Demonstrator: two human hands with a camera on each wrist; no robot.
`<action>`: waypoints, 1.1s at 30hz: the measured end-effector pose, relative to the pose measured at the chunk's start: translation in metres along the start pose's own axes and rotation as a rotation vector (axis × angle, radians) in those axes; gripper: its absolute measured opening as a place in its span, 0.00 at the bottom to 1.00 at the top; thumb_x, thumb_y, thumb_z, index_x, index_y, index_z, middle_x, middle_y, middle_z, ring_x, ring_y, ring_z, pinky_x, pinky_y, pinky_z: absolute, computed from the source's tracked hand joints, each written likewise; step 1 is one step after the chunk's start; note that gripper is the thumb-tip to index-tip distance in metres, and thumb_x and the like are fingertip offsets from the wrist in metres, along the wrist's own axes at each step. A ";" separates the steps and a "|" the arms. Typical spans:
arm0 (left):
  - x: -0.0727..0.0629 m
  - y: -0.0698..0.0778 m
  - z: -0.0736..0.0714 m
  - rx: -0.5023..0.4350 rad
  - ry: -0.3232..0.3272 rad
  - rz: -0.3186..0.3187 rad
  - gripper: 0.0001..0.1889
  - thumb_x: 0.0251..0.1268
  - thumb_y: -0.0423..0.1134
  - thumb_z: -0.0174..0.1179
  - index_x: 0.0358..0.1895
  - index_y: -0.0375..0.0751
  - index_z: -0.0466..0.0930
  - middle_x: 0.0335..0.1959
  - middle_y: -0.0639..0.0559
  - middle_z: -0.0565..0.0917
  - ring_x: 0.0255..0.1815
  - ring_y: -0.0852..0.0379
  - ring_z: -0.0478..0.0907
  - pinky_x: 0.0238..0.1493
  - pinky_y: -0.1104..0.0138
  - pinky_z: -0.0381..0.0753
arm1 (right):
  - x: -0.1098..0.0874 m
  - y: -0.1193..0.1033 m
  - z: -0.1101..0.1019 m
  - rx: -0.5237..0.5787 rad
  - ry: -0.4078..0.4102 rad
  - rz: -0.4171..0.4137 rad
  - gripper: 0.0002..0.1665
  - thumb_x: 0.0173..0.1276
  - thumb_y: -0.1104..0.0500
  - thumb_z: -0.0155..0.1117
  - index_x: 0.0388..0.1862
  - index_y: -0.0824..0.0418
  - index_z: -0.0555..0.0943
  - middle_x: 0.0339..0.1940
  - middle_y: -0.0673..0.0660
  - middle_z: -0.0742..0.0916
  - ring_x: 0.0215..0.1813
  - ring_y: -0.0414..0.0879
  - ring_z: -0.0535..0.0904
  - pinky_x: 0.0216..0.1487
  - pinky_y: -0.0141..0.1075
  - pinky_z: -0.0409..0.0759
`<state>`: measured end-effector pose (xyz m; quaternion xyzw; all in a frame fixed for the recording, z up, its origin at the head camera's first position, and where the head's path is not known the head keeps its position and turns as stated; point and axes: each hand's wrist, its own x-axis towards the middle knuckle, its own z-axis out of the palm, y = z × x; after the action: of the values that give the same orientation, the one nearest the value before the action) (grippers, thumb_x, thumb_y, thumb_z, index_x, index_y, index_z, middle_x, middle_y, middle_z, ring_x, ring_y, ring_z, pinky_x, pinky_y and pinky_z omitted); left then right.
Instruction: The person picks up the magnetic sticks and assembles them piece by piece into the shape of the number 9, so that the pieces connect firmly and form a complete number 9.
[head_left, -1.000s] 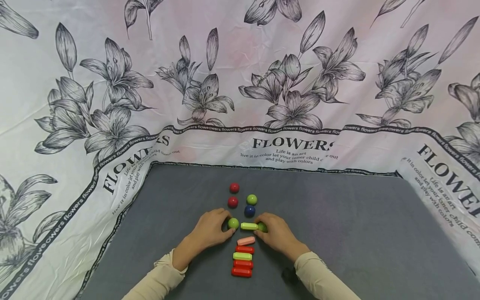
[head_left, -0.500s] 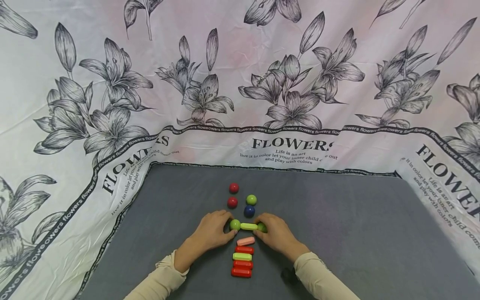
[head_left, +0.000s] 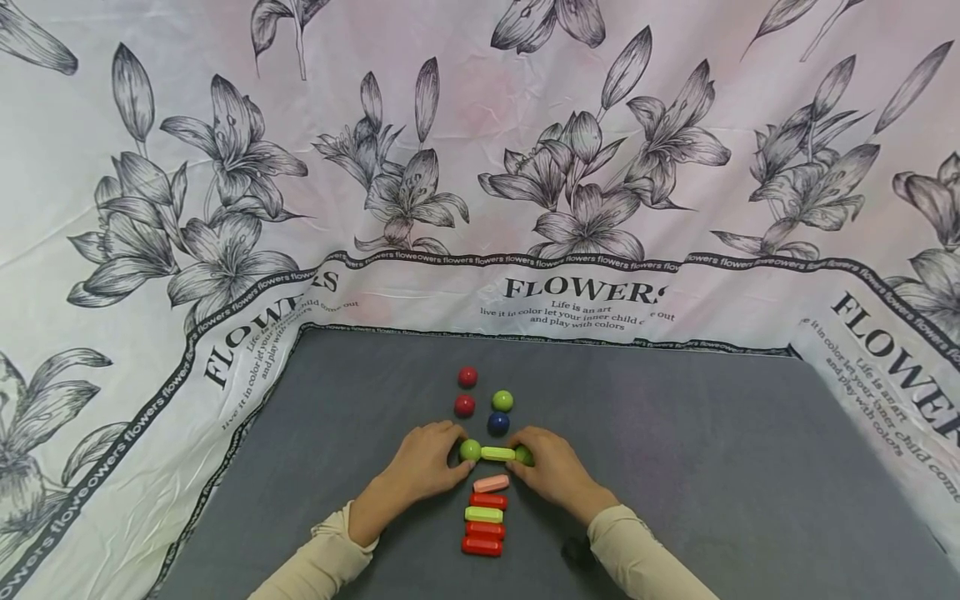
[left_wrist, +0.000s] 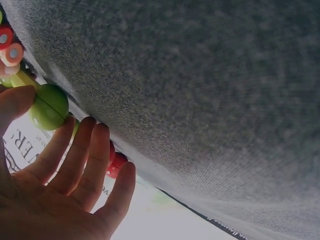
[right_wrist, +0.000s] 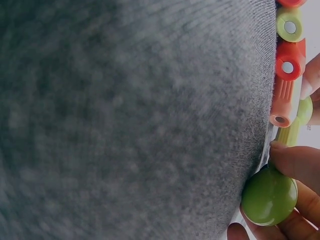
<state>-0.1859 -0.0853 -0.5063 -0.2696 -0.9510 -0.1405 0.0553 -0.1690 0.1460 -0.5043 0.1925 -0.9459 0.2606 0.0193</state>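
Note:
In the head view, a yellow-green rod (head_left: 498,453) lies crosswise with a green ball at each end. My left hand (head_left: 423,456) holds the left green ball (left_wrist: 49,107) between thumb and fingertips, the other fingers spread behind it. At the other end, my right hand (head_left: 558,467) grips the right green ball (right_wrist: 270,196), thumb at the joint with the rod and fingers curled round the far side. In the head view the right hand partly covers that ball. The left ball meets the rod's end.
Below the hands lies a column of rods: a pink rod (head_left: 491,483), red ones and a yellow-green rod (head_left: 484,515). Beyond are two red balls (head_left: 465,406), a green ball (head_left: 502,401) and a blue ball (head_left: 498,423). A floral cloth (head_left: 420,287) borders the grey table (head_left: 697,467).
My left hand has moved slightly right with its green ball, closing the gap to the rod's left end. The right hand and its ball have stayed put.

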 end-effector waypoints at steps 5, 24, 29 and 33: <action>0.000 0.000 0.000 0.001 0.008 -0.005 0.16 0.60 0.52 0.69 0.45 0.46 0.84 0.37 0.54 0.84 0.36 0.57 0.80 0.41 0.59 0.80 | 0.000 0.000 0.000 -0.002 0.006 -0.002 0.10 0.62 0.58 0.74 0.42 0.56 0.86 0.39 0.48 0.86 0.40 0.40 0.77 0.44 0.39 0.77; -0.019 0.018 -0.009 -0.191 0.131 -0.041 0.16 0.62 0.49 0.69 0.50 0.49 0.84 0.40 0.57 0.85 0.37 0.63 0.76 0.40 0.66 0.78 | 0.002 -0.001 -0.001 0.026 0.003 0.010 0.13 0.62 0.57 0.74 0.46 0.56 0.85 0.44 0.50 0.88 0.45 0.43 0.80 0.50 0.45 0.80; -0.024 0.029 -0.008 -0.212 0.091 -0.045 0.14 0.63 0.47 0.68 0.49 0.48 0.84 0.42 0.56 0.85 0.41 0.62 0.79 0.43 0.64 0.81 | 0.004 -0.003 -0.005 0.012 0.020 -0.036 0.14 0.61 0.58 0.75 0.46 0.57 0.85 0.42 0.51 0.87 0.42 0.42 0.80 0.48 0.43 0.80; -0.027 0.033 -0.003 -0.208 0.073 -0.039 0.12 0.63 0.46 0.68 0.46 0.48 0.85 0.40 0.56 0.85 0.40 0.61 0.80 0.43 0.64 0.82 | 0.008 -0.005 -0.007 0.004 0.030 -0.073 0.15 0.62 0.58 0.74 0.47 0.60 0.85 0.41 0.53 0.87 0.42 0.45 0.81 0.47 0.43 0.81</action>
<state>-0.1451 -0.0725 -0.5004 -0.2499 -0.9338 -0.2493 0.0591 -0.1751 0.1430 -0.4948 0.2231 -0.9372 0.2647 0.0426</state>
